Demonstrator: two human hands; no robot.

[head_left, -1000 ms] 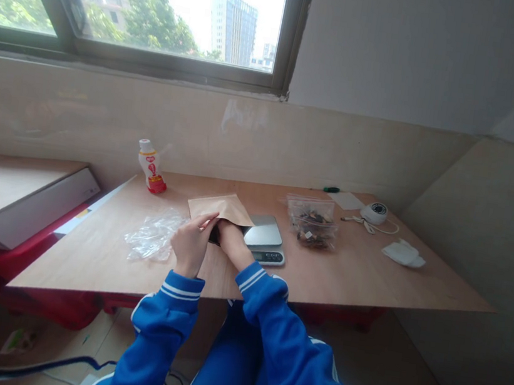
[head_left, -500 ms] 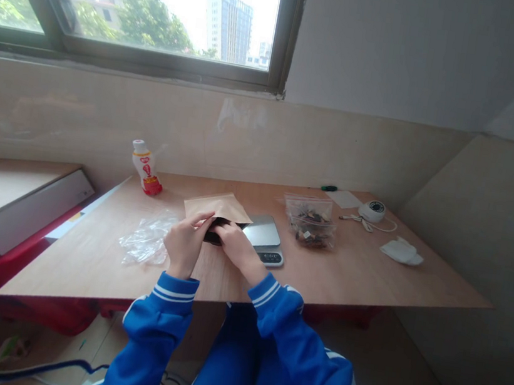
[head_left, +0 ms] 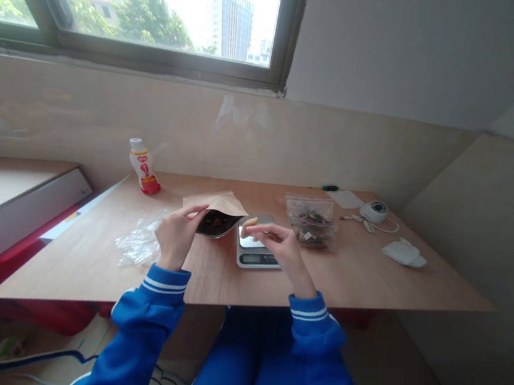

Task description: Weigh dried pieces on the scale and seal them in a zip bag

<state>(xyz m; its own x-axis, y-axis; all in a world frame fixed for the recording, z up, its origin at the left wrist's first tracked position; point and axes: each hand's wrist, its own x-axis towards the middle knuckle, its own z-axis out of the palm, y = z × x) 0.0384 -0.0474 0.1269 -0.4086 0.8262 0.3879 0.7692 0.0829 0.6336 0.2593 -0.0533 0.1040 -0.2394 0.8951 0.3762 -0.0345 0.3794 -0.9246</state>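
Observation:
A brown paper pouch (head_left: 218, 202) lies on the wooden table (head_left: 368, 283) with its dark mouth held open toward me. My left hand (head_left: 178, 236) pinches the pouch's near edge. My right hand (head_left: 276, 243) hovers over the steel platform of a small digital scale (head_left: 254, 250), fingers pinched on a small pale piece (head_left: 249, 221). Both sleeves are blue with white stripes.
A clear zip bag of dark dried pieces (head_left: 313, 222) stands right of the scale. Crumpled clear plastic (head_left: 139, 241) lies on the left, a small drink bottle (head_left: 143, 167) behind it. A white round device with cable (head_left: 374, 211) and a white cloth (head_left: 404, 252) sit far right.
My right hand has come out of the pouch and moved right over the scale, holding a small pale piece. My left hand lifted the pouch's edge, opening its mouth wider.

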